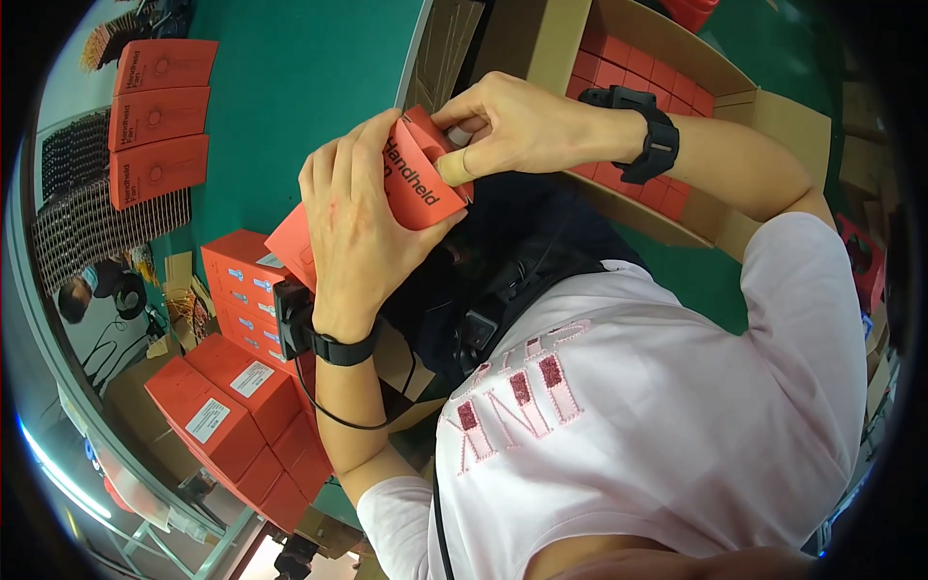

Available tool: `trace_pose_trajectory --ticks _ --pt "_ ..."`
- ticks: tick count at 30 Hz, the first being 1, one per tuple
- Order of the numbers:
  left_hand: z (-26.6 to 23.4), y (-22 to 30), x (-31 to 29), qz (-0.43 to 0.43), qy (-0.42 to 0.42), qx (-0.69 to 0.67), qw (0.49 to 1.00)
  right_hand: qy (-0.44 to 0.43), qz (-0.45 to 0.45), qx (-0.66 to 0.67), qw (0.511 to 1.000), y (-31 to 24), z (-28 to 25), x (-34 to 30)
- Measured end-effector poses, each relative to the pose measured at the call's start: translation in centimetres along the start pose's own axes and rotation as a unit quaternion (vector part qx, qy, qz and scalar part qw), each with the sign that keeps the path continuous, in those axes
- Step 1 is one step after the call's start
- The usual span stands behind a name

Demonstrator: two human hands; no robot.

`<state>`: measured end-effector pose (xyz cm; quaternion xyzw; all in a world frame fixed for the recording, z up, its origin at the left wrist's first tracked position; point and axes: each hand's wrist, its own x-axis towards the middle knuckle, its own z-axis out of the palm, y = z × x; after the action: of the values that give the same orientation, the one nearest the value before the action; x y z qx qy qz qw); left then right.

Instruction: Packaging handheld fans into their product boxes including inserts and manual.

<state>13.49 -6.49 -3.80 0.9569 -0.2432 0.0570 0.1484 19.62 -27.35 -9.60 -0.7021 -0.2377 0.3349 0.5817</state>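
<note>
Tilted in front of my body is a red cardboard box (421, 191) with dark print, its top end opened. My left hand (353, 208) wraps around its side, fingers over the far face and thumb along the near edge. At the opened end my right hand (498, 126) has its fingers bent onto the rim and flaps. A yellowish cover (451, 166) sits on the right thumb, which presses at the opening. The box's inside is mostly hidden. Both wrists wear black straps with small devices.
Three red boxes (159, 121) lie in a row on the green table (280, 68) at the far left. More red boxes (237, 406) are stacked at lower left. An open brown carton (773, 135) full of red boxes stands at right. Another person (75, 298) is visible beyond.
</note>
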Motion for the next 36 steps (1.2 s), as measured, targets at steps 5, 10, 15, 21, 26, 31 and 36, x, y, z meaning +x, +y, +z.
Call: trace_pose_trajectory --ticks 5,10,15,21,26,31,36 --pt "-0.1 -0.1 -0.3 0.006 0.000 0.008 1.000 0.005 0.003 0.024 1.000 -0.1 0.1 -0.6" --pt "-0.6 0.0 -1.1 0.008 0.057 -0.002 0.998 0.044 -0.023 -0.027 0.998 -4.0 0.4 -2.4" --pt "-0.7 0.7 -1.2 0.014 0.143 -0.010 0.990 0.150 -0.322 -0.171 0.919 -3.0 0.7 -1.1" --pt "-0.8 0.9 -1.6 -0.004 0.140 -0.021 0.990 0.121 -0.350 -0.150 0.917 -4.7 0.1 -0.8" --pt "-1.0 0.8 -1.7 -0.005 0.129 -0.033 0.991 0.059 -0.288 -0.104 0.950 -5.4 -0.3 -0.5" --pt "-1.2 0.1 -1.3 -0.026 0.135 -0.041 0.990 0.041 -0.256 -0.055 0.964 -6.6 -0.7 -0.4" --pt "-1.2 0.6 -1.3 -0.035 0.193 -0.031 0.980 0.164 -0.286 -0.109 0.938 -7.1 -1.4 -0.3"
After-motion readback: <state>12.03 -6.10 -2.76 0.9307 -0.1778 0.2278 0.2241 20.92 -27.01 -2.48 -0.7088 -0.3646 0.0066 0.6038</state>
